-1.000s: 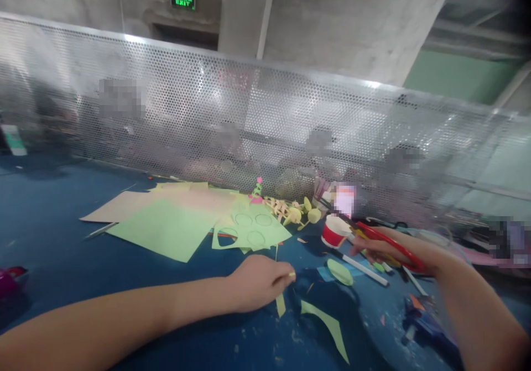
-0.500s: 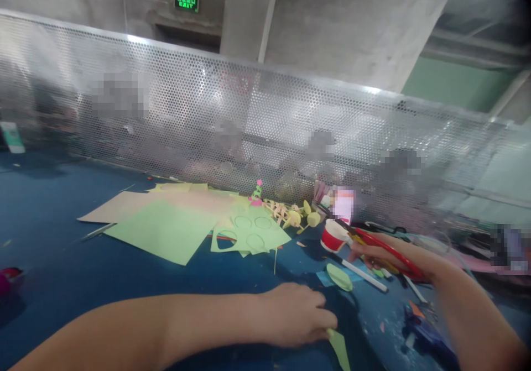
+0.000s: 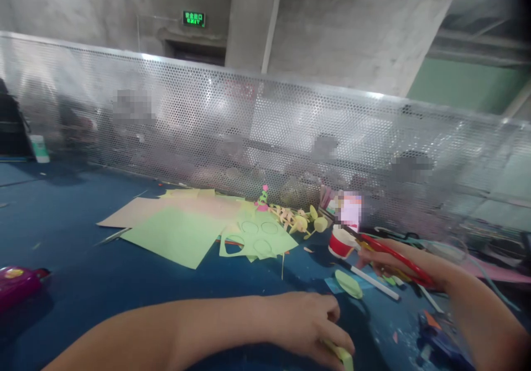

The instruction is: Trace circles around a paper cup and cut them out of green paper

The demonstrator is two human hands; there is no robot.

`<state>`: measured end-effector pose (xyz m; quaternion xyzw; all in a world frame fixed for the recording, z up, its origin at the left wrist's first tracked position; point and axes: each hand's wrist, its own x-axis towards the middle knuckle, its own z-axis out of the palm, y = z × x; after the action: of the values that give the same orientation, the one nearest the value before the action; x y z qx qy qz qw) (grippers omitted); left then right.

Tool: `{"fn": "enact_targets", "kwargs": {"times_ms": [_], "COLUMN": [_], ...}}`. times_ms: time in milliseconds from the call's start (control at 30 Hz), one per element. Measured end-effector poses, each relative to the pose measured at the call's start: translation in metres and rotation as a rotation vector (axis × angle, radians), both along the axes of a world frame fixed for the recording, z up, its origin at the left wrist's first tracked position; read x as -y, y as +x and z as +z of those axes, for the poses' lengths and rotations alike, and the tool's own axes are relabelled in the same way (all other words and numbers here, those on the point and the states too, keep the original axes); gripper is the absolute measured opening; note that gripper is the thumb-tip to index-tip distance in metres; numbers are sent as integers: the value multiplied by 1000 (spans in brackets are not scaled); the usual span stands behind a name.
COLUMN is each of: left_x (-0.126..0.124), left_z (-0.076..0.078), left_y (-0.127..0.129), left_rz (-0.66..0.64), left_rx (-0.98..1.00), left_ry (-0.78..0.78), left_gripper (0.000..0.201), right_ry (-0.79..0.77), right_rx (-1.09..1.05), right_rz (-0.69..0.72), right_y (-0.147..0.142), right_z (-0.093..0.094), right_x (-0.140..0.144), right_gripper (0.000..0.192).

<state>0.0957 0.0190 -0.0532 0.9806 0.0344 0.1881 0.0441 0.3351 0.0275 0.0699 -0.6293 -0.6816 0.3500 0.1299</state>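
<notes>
My left hand (image 3: 309,327) is low in the middle, fingers closed on a small light-green paper piece (image 3: 343,355) that is partly hidden by them. On the right, my right hand (image 3: 375,261) holds scissors with red and yellow handles (image 3: 396,256); their dark blades point up and to the left. Just beyond that hand stands a red and white paper cup (image 3: 341,243). A white marker (image 3: 375,283) and a leaf-shaped green paper piece (image 3: 348,284) lie on the table between my hands.
Green paper sheets (image 3: 178,235), one with a cut-out hole, lie along a perforated metal screen (image 3: 186,116). A small pink and green figure (image 3: 263,200) and yellow paper shapes (image 3: 301,223) sit nearby. A magenta tool (image 3: 20,288) is far left; a blue object (image 3: 442,349) lies lower right.
The view has shifted slightly, bringing more of the magenta tool into sight. My left hand has turned, and less of its green paper shows. The scissors remain in my right hand.
</notes>
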Motion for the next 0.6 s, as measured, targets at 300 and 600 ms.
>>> {"fn": "enact_targets", "kwargs": {"times_ms": [300,600], "left_x": [7,17], "left_z": [22,19], "left_y": [-9,-8], "left_rz": [-10,305], "left_rx": [-182,-196], "left_ry": [-22,38], "left_gripper": [28,33], "right_ry": [34,36], "right_rx": [31,34], "right_rz": [27,44], "right_y": [5,2], "right_z": [-3,-2], "right_x": [-2,-2], "right_gripper": [54,55]}}
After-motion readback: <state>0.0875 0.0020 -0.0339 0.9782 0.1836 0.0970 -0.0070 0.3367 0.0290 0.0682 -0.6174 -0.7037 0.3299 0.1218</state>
